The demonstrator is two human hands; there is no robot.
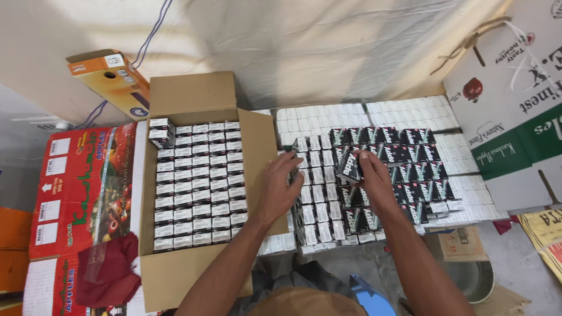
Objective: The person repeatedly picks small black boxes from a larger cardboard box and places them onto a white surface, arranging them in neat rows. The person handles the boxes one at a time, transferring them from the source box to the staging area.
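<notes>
Small black box [349,164] is pinched in the right hand [374,178], tilted, lifted just above the packed rows. Fingers closed on its right edge, thumb side under it, so I read that hand as gripping firmly.

Left hand [280,188] sits just left of it, fingers curled loosely over the edge of the white-faced boxes [319,199], touching them. Can't tell if it actually has hold of one; looks half-closed, resting.

Layout rel. to hands:
- Directly under and btwn both hands: rows of white-faced boxes standing on end.
- Right of right hand: block of black boxes [418,169], same kind as the held one, packed tight.
- Beyond both hands, further from me: flat layer of plain white boxes [363,114].
- Left of left hand: open brown carton [196,93], flaps up, filled w/ neat rows of small boxes [199,187], black w/ white labels. Its right flap touches the left hand's wrist area.
- Far left: red fruit carton [79,187] w/ a dark red cloth [111,272] lying on its near end.
- Far right: white and green carton [515,117], leaning.
- Far left beyond carton: orange box [111,79], tilted.
</notes>
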